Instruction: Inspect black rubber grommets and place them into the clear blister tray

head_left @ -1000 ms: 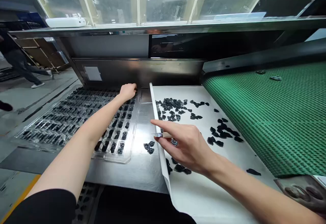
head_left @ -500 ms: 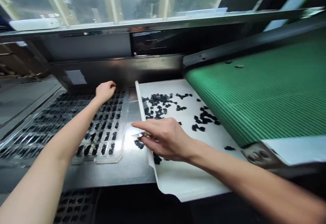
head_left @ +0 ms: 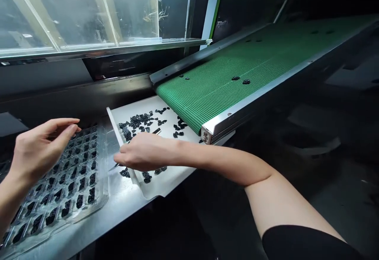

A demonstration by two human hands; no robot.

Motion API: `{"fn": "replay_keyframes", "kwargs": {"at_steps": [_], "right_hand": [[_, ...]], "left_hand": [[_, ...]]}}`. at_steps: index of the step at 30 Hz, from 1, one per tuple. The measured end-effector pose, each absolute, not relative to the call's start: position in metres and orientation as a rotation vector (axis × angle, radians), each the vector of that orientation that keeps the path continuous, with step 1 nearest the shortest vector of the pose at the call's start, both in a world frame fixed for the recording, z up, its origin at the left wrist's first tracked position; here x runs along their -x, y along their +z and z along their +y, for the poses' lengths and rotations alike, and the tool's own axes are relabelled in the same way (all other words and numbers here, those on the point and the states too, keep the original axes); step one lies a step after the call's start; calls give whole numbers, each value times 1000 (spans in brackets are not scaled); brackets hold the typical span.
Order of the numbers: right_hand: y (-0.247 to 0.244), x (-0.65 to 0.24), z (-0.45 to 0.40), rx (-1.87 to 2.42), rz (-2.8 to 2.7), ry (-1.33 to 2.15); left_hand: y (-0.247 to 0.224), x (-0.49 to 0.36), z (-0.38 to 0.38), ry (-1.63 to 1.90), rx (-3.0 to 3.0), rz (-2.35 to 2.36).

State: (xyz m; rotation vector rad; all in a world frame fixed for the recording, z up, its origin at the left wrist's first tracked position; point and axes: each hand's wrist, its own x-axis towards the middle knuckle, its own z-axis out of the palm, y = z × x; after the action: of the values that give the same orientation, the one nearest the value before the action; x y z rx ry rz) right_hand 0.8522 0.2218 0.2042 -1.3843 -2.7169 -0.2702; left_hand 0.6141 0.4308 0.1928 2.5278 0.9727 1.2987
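Note:
My left hand (head_left: 44, 146) hovers over the near-left part of a clear plastic tray (head_left: 104, 191). Its fingers are stretched forward with the thumb a little below them, and nothing shows between them. The tray's pockets hold rows of small black parts (head_left: 92, 178). My right hand (head_left: 142, 152) is closed around a slim pointed metal tool (head_left: 156, 131), whose back end sticks out above the hand. Its thin tip points down-left, close to a few loose black parts (head_left: 124, 172) on the metal table. Most of the tool is hidden by the hand.
Beneath my right hand lies a white chute sheet (head_left: 168, 183) with a raised left edge and a scattered pile of black parts (head_left: 140, 120). A green conveyor belt (head_left: 207, 90) with several black pieces slopes down to it. The metal table (head_left: 118, 204) ends at the front.
My view has swung right, showing more of the belt. My left hand has come back from the tray's far edge and unfolded. My right hand has turned, still gripping the tool.

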Motion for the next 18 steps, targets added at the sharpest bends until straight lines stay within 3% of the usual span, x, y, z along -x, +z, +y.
{"fn": "replay_keyframes", "kwargs": {"at_steps": [6, 10, 13, 18], "right_hand": [[293, -910, 189, 1482, -2460, -437], [332, -1001, 226, 2236, -2043, -518], [334, -1065, 260, 2543, -1794, -591], [306, -1130, 292, 2824, -1627, -401]], "left_hand": [[162, -599, 368, 1344, -2611, 526], [138, -632, 348, 1262, -2557, 320], [125, -674, 331, 1247, -2442, 186], [100, -708, 315, 1139, -2319, -19]]}}
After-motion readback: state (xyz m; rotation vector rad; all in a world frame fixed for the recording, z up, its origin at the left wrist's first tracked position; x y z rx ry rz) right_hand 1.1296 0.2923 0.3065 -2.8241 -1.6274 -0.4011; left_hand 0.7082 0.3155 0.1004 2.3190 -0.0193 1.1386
